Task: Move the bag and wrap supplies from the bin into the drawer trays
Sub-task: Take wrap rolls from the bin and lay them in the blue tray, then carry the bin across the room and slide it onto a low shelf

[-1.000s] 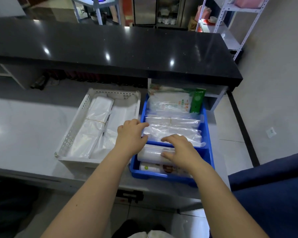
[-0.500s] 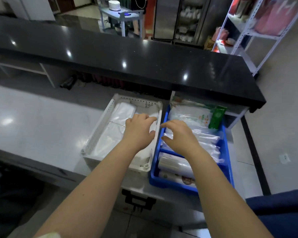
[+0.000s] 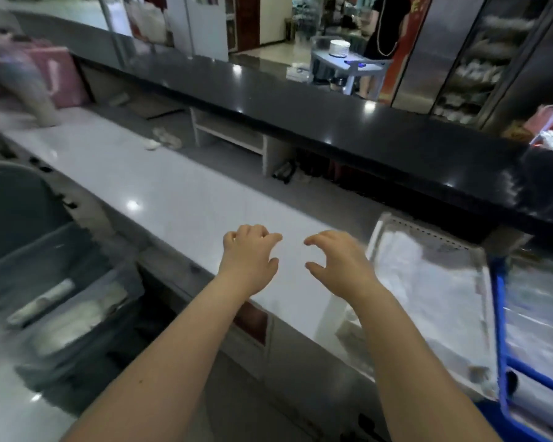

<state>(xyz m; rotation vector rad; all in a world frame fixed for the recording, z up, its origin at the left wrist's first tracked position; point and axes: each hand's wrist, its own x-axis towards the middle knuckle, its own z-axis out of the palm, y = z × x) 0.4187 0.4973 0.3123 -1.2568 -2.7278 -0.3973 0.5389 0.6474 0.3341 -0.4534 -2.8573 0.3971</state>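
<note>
Both of my hands hover empty over the pale counter, fingers curled and apart: my left hand [image 3: 249,260] and my right hand [image 3: 337,261] side by side. To their right stands the white perforated tray [image 3: 426,231] holding clear plastic bags [image 3: 434,282]. At the far right edge is the blue tray [image 3: 500,314] with bags and a wrap roll [image 3: 540,400]. At lower left a grey bin [image 3: 58,250] holds rolls and packs of supplies [image 3: 42,301]. The picture is motion-blurred.
A black raised countertop [image 3: 332,110] runs across behind the pale work surface [image 3: 173,199]. Pink bags [image 3: 55,74] sit at far left. A person stands by a cart with plates [image 3: 339,47] in the background. Shelving stands at upper right.
My view has swung left. Both hands have lifted off the blue tray's contents and moved left, past the white tray, over the bare counter. The grey bin has come into sight.
</note>
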